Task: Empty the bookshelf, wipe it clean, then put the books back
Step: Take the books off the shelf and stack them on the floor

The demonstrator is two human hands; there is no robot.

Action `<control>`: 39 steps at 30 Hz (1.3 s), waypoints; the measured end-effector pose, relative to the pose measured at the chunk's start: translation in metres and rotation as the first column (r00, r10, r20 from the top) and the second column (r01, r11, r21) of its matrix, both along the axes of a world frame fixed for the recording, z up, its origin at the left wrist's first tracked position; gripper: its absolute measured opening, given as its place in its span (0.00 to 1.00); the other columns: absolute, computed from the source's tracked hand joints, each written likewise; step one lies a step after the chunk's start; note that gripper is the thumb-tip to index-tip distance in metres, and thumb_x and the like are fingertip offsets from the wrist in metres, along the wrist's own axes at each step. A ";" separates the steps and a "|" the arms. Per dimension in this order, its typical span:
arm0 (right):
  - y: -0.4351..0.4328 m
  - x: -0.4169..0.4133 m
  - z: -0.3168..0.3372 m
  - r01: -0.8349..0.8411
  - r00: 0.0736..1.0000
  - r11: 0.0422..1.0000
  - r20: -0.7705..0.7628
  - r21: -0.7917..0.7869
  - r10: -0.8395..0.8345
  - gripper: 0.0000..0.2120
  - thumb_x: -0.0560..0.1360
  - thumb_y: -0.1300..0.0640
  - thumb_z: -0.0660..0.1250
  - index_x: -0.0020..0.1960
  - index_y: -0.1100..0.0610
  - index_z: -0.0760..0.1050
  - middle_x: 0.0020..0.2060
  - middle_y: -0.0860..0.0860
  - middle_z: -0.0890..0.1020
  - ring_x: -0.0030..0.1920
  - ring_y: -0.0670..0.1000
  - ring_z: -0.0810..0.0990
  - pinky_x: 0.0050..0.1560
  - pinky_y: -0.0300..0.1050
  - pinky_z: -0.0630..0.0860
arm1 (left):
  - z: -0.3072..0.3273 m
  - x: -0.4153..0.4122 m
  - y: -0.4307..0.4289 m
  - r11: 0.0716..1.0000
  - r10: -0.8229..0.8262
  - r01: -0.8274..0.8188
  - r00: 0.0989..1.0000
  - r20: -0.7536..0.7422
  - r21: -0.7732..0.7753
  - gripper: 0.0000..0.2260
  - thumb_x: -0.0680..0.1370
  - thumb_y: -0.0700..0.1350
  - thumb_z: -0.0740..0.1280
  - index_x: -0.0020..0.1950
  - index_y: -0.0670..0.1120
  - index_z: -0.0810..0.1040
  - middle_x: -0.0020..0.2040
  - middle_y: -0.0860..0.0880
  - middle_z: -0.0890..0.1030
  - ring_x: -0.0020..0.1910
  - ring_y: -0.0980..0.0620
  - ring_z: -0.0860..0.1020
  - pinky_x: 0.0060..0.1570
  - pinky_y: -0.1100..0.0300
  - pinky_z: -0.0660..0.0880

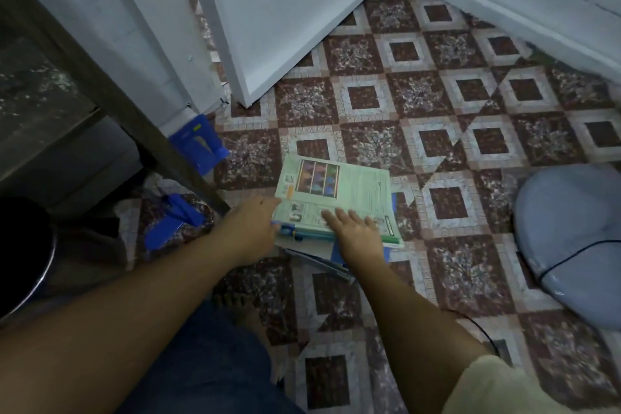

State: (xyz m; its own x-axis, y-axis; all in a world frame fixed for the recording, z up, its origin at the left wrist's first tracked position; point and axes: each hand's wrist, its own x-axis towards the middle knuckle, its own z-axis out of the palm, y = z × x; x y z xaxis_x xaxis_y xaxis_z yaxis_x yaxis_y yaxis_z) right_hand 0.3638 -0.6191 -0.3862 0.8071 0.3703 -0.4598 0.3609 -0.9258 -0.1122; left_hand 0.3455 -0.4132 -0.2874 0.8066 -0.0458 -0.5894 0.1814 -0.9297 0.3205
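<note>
Touching one book stack [336,185]: right hand [353,228] atop; left hand [252,222] beside.

Open tiled floor [447,205] lies right of the book stack [336,191]; a dark leg [111,91] crowds its left.

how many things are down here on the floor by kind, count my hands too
hands: 2 (left hand, right hand)
pile of books: 1
loose blue things: 2
pale round base: 1
total: 6
</note>
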 end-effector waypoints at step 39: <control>0.274 -0.129 0.364 -0.567 0.798 0.795 0.381 0.215 0.467 0.18 0.77 0.45 0.63 0.65 0.47 0.71 0.58 0.50 0.78 0.58 0.53 0.77 0.55 0.47 0.73 | 0.249 -0.241 0.218 0.831 0.285 -0.491 0.779 0.558 0.261 0.15 0.76 0.60 0.62 0.59 0.55 0.73 0.56 0.53 0.75 0.58 0.49 0.76 0.53 0.55 0.74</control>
State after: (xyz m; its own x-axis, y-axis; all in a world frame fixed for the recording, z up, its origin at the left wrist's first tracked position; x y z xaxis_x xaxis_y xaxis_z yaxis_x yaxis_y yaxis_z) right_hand 0.2348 -0.3449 -0.0220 0.5274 0.8492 -0.0264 0.8360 -0.5243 -0.1622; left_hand 0.1049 -0.1952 -0.0381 0.8805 0.4733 -0.0262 0.4731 -0.8740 0.1112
